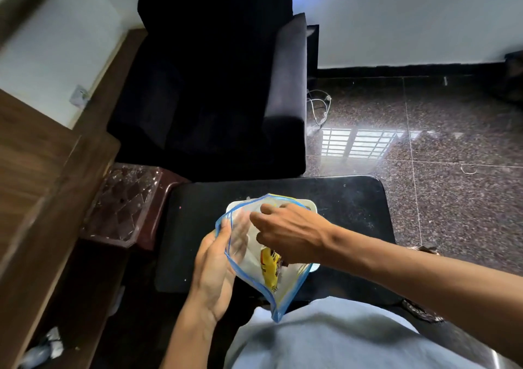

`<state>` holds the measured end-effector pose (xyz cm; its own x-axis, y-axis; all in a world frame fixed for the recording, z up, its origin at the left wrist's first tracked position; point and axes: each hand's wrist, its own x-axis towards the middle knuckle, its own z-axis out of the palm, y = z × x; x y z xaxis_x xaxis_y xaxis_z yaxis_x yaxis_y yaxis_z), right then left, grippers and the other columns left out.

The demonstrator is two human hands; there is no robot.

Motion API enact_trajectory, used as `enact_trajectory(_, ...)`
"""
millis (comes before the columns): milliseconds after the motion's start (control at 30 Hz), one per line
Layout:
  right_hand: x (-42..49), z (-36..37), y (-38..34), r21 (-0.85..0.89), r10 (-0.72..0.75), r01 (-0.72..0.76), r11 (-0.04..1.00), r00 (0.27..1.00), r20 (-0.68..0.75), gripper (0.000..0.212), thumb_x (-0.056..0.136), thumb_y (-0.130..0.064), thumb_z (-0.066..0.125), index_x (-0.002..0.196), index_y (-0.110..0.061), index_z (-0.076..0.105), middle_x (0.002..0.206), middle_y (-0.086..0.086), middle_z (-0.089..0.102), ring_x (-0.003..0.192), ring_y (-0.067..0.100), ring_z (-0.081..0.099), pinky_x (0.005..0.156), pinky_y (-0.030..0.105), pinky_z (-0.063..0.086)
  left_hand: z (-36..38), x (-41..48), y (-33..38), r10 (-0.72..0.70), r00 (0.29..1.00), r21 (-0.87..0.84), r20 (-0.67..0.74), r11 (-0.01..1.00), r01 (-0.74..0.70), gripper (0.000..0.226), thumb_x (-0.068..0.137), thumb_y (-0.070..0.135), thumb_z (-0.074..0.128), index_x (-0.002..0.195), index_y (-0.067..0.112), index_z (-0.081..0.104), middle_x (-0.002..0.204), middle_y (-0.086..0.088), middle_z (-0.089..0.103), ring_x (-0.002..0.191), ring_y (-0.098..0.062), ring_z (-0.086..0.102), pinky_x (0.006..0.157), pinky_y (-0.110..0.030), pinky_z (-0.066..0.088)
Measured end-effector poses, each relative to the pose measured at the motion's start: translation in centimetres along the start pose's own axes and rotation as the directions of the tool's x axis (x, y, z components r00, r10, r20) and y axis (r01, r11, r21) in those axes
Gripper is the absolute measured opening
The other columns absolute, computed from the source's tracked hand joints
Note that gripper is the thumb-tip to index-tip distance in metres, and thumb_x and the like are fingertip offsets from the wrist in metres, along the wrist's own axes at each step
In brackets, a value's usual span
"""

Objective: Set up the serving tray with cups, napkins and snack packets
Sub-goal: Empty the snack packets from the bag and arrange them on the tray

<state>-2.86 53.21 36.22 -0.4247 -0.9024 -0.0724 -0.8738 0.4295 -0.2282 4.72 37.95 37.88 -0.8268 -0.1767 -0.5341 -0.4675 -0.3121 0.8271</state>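
A clear zip bag (256, 251) with blue edges is held up over the near middle of the black table (348, 199), its mouth pulled open toward the far side. Inside it lies a yellow snack packet (268, 266) with dark print, low in the bag and partly hidden by the right hand. Behind the bag, on the table, a white tray (310, 205) shows only its far rim and one rounded corner — what lies on it cannot be told.

The left hand (216, 272) holds the bag's left edge, thumb on the near face and fingers pressed behind the plastic, so its grip is closed on the bag. The right hand (285, 234) reaches in from the right, over the open mouth, fingers curled downward at the packet; whether that grip is closed on the packet cannot be told, since the fingertips are hidden.

Beyond the table stands a dark armchair (215, 85), and to its left a small side stand with a glass top (124, 201) beside a wooden panel (36, 153). The speckled stone floor (452, 142) to the right reflects a barred window — a white cable (319, 108) lies near the armchair's foot.
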Motion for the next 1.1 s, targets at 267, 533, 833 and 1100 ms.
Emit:
enact_trajectory(267, -1.5, -3.8, -0.1, 0.207, -0.057, 0.098, 0.974, 0.979, -0.195, 0.016, 0.097, -0.024, 0.052, 0.102, -0.010, 0.059, 0.095, 0.004, 0.065, 0.091, 0.028, 0.060, 0.079, 0.040, 0.051, -2.7, 0.5, 0.6, 0.007, 1.000, 0.109, 0.028, 0.994, -0.010, 0.039, 0.096, 0.041, 0.049, 0.107, 0.022, 0.081, 0.122, -0.004, 0.077, 0.117, -0.013, 0.071, 0.093, -0.021, 0.058)
enact_trajectory(533, -1.0, -6.9, -2.7, 0.196, 0.068, 0.037, 0.980, 0.863, -0.501, 0.026, 0.102, -0.027, 0.051, 0.102, -0.004, 0.063, 0.083, 0.002, 0.068, 0.075, 0.020, 0.063, 0.072, 0.023, 0.046, -6.3, 0.9, 1.9, -0.047, 0.992, 0.117, 0.115, 0.993, 0.034, 0.047, 0.101, 0.040, 0.045, 0.128, 0.010, 0.069, 0.128, -0.013, 0.074, 0.124, -0.026, 0.068, 0.113, -0.045, 0.045)
enact_trajectory(833, -1.9, -10.4, -3.6, 0.298, 0.335, -0.170, 0.939, 0.644, -0.688, 0.023, 0.100, -0.032, 0.052, 0.109, -0.012, 0.047, 0.083, 0.006, 0.071, 0.061, 0.021, 0.066, 0.052, 0.029, 0.049, -10.6, 2.1, 1.6, -0.065, 0.986, 0.160, 0.152, 0.986, 0.040, 0.036, 0.103, 0.028, 0.043, 0.120, 0.011, 0.070, 0.115, -0.004, 0.079, 0.115, -0.012, 0.072, 0.120, -0.045, 0.038)
enact_trajectory(1100, -9.0, -2.1, 1.4, 0.566, 0.805, -0.599, 0.566, 0.252, -0.537, 0.016, 0.101, -0.027, 0.058, 0.105, -0.015, 0.049, 0.081, -0.010, 0.062, 0.059, 0.021, 0.068, 0.042, 0.031, 0.056, -11.7, 2.5, 0.9, -0.072, 0.967, 0.020, 0.246, 0.997, 0.069, 0.047, 0.097, 0.037, 0.045, 0.129, 0.012, 0.068, 0.136, -0.007, 0.070, 0.129, -0.017, 0.064, 0.103, -0.027, 0.051)
